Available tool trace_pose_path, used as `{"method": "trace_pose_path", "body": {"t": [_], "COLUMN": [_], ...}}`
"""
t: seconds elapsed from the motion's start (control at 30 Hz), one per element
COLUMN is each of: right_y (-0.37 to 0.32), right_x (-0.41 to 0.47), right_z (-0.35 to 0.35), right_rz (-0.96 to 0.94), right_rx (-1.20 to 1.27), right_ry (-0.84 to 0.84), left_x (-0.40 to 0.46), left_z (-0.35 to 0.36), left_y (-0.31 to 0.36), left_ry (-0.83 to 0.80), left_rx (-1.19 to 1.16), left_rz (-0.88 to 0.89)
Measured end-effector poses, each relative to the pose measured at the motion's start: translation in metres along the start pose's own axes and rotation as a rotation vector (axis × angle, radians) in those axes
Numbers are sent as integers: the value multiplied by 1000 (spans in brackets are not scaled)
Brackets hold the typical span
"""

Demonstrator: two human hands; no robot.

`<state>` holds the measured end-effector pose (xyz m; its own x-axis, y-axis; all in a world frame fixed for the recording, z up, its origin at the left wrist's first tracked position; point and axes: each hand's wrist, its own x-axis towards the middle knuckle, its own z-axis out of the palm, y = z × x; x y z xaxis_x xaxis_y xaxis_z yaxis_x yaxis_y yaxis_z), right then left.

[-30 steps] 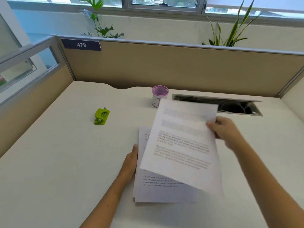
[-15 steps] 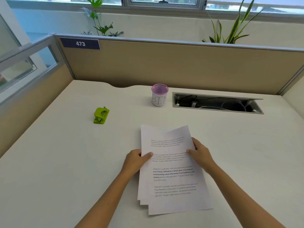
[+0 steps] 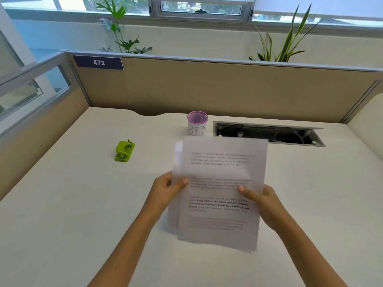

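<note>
A stack of printed white sheets (image 3: 219,193) is raised off the cream desk (image 3: 62,204), tilted toward me. My left hand (image 3: 165,189) grips its left edge, thumb on the front. On the right edge, my right hand (image 3: 263,201) holds the stack the same way, thumb on the printed side. The sheets are slightly fanned at the left and bottom edges. A green hole punch (image 3: 124,151) lies on the desk to the left.
A small pink-rimmed mesh cup (image 3: 197,123) with handwritten letters stands behind the papers. An open cable slot (image 3: 269,133) with wires sits at the back right. Beige partition walls (image 3: 207,90) enclose the desk at the back and sides.
One sheet held by my right hand came down onto the pile. Both hands then took hold of the pile and lifted it off the desk.
</note>
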<state>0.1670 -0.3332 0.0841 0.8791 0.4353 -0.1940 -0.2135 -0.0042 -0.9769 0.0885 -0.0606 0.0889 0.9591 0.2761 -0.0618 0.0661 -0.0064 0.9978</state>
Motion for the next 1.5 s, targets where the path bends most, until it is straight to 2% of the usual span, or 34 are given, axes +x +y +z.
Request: {"method": "trace_pose_path", "body": {"t": [0.13,0.2,0.27,0.37,0.43,0.5,0.6,0.73,0.83,0.9,1.07,1.23,1.37,1.5], "right_y": [-44,-59,-64,-50,-34,-21,-17,-40,-51,-45,-20,-13,-25,-69], "right_x": [-7,-8,-7,-3,-4,-6,-9,-13,-15,-16,-15,-9,-2,2], "right_z": [21,25,22,15,17,22,33,48,52,51,42,36,31,19], "right_rz": [-251,-302,-239,28,132,139,7,-388,-564,-575,-414,-397,-445,-590], "right_rx": [-81,-69,-90,-182,-225,-247,-310,-301,-310,-292,-161,-130,-215,-551], "right_ry": [231,252,196,103,81,109,217,349,394,409,415,395,392,332], "left_x": [2,4,11,16,13,8,1,-4,-6,-7,-8,-2,2,16], "left_z": [3,5,4,3,5,10,20,31,35,35,34,30,27,9], "left_y": [41,54,54,32,13,0,1,28,40,39,21,9,17,53], "left_ry": [101,115,121,78,52,56,145,258,298,299,235,223,218,371], "left_rx": [30,22,34,170,264,348,386,240,237,220,127,126,100,295], "left_rz": [153,160,73,-111,-152,-136,2,299,414,424,319,271,252,398]}}
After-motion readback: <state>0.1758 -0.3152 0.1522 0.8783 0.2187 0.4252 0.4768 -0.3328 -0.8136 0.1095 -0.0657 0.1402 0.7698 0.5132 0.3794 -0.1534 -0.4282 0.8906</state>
